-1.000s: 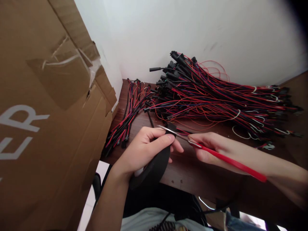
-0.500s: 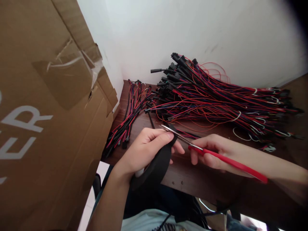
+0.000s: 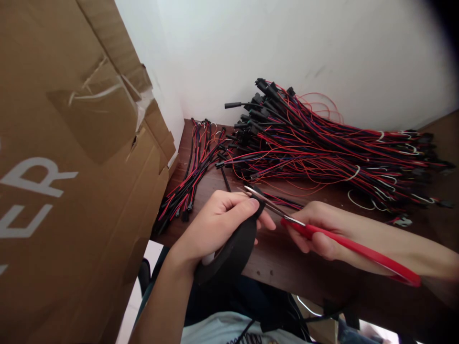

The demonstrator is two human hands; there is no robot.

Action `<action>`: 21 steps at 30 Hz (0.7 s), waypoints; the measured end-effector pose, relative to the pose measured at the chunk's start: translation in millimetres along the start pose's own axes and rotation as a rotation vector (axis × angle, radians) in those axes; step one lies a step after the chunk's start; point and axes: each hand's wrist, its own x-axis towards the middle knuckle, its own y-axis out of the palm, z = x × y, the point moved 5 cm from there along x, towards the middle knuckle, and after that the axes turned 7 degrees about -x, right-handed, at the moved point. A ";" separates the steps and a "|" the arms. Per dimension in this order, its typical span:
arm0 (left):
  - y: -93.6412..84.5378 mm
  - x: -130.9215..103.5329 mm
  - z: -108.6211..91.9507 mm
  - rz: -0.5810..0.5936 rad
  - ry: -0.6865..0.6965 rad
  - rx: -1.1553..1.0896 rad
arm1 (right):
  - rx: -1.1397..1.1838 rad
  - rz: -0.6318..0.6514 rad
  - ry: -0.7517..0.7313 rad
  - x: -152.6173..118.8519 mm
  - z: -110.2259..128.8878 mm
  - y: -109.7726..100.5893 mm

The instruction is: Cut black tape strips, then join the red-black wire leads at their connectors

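Observation:
My left hand point(image 3: 229, 215) is closed round a roll of black tape point(image 3: 229, 255), its thumb pressing the tape's free end at the top. My right hand point(image 3: 319, 229) grips red-handled scissors point(image 3: 362, 246). Their metal blades point left and lie across the black tape end just beyond my left thumb. The blades stand slightly apart. A few thin wires point(image 3: 283, 200) lie on the table behind the blades. The inner side of the roll is partly hidden by my left palm.
A big heap of red and black wire harnesses point(image 3: 322, 148) fills the back right of the brown table point(image 3: 211, 184). A smaller bunch of wires point(image 3: 190, 177) lies to the left. One large cardboard box point(image 3: 82, 191) stands along the left side, and a white wall point(image 3: 287, 43) rises behind.
The scissors have shifted slightly right, and their red handles have spread and swung lower. My right hand has opened a little with them. My left hand and the tape roll stay nearly in place.

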 end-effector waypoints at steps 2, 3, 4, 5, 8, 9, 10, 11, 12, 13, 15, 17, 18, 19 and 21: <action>-0.4 0.1 0.2 0.002 0.004 0.004 | 0.002 0.032 0.036 -1.3 -6.8 2.8; -0.6 0.1 0.3 0.003 0.005 0.006 | 0.009 0.031 0.043 -1.6 -9.3 3.0; -0.8 0.1 0.4 0.003 0.007 0.007 | 0.018 0.030 0.047 -1.7 -11.4 2.9; -1.0 0.0 0.5 0.003 0.009 0.009 | 0.028 0.031 0.050 -1.6 -12.9 2.8; -1.9 -0.4 0.9 -0.001 0.013 0.022 | 0.045 0.035 0.083 -0.5 -16.0 1.9; -2.2 -0.4 1.1 -0.003 0.015 0.028 | 0.050 0.044 0.095 -0.1 -16.2 2.0; -2.6 -0.4 1.4 -0.002 0.017 0.035 | 0.056 0.054 0.102 0.1 -15.8 2.2; -2.8 -0.4 1.8 0.001 0.017 0.040 | 0.064 0.064 0.104 0.2 -14.8 2.5; -3.0 -0.3 2.2 0.005 0.017 0.044 | 0.071 0.072 0.103 0.2 -13.4 2.7; -3.0 -0.2 2.5 0.010 0.019 0.046 | 0.078 0.075 0.100 0.2 -11.7 2.6; -2.8 -0.2 2.9 0.023 0.022 0.043 | 0.089 0.075 0.098 0.1 -8.6 2.1; -2.4 -0.2 2.7 0.032 0.028 0.041 | 0.093 0.069 0.100 0.5 -6.4 0.9; -2.2 -0.3 2.5 0.035 0.032 0.042 | 0.093 0.067 0.099 0.9 -5.6 0.3; -2.0 -0.4 2.2 0.038 0.035 0.044 | 0.091 0.066 0.099 1.5 -5.1 -0.2; -2.0 -0.5 1.7 0.039 0.041 0.048 | 0.087 0.068 0.098 3.0 -4.9 -0.9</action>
